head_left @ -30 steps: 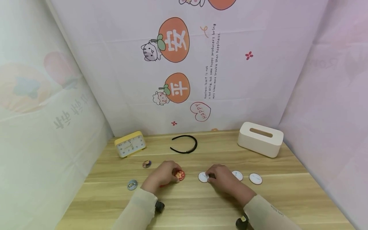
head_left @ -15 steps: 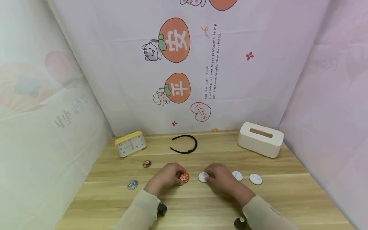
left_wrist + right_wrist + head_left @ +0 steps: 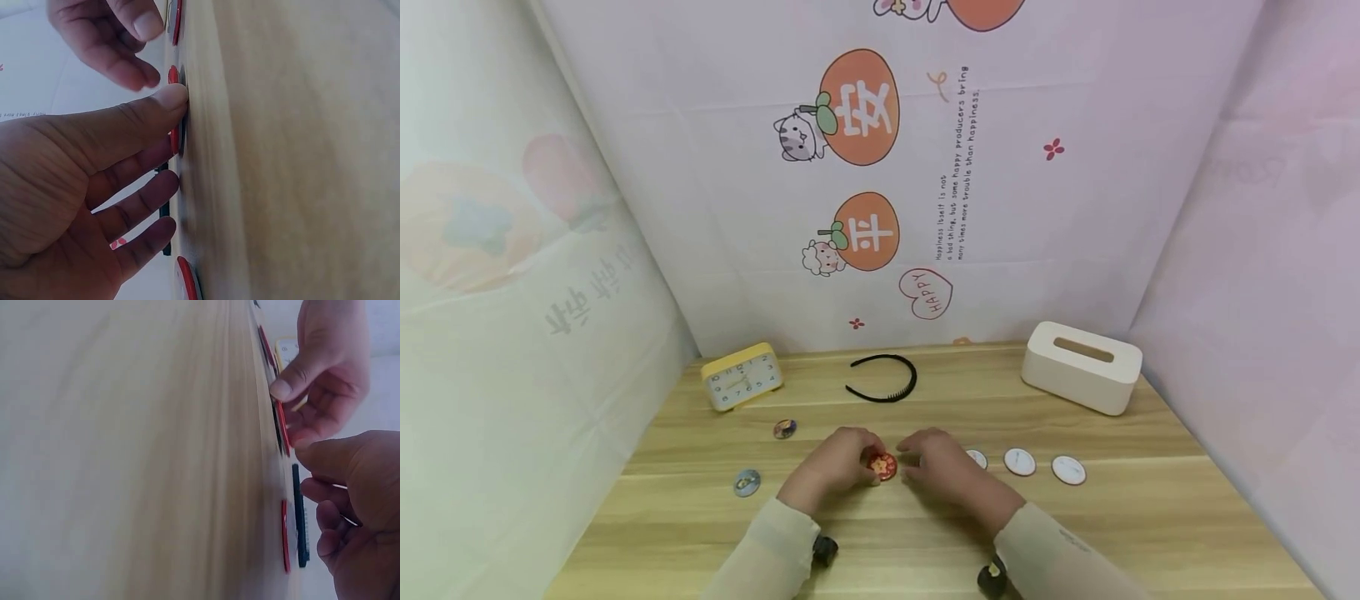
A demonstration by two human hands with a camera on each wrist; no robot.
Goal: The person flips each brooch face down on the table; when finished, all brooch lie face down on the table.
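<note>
You seem to be moving the red badge (image 3: 886, 467), low in the middle of the head view; your left hand (image 3: 838, 461) pinches it; your right hand (image 3: 940, 463) is just right of it, thumb and fingers apart, holding nothing; the next move likely needs a gentle touch; your right hand was farther right before.

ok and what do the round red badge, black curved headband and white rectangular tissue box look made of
Round red badge: smooth metal or plastic, I can't tell which; thin, even red rim.
Black curved headband: likely hard plastic, plain; keeps an open arc, with fine teeth.
White rectangular tissue box: probably matte plastic; even surface, rounded corners.
</note>
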